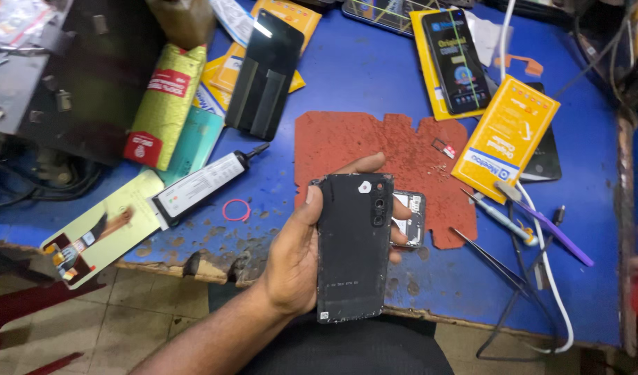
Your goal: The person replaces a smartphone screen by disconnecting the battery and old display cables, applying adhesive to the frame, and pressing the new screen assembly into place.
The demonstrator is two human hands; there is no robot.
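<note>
A worn blue workbench (374, 76) with a chipped front edge carries a ragged red mat (346, 139), a glue tube (197, 187) with a black nozzle, a pink rubber ring (236, 210), tweezers (491, 262), a purple-handled tool (556, 235) and a white cable (551, 278). Yellow packets (506, 135) lie at the right, a black screen panel (264, 73) and a green-and-red pouch (164, 104) at the left.

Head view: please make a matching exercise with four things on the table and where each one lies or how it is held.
Things:
1. phone back
2. glue tube
3. tweezers
4. pink ring

Places:
A. right of the red mat, near the white cable
B. held in the left hand
C. just below the glue tube
D. left of the red mat, black nozzle up

Pairs: 1-B, 2-D, 3-A, 4-C
</note>
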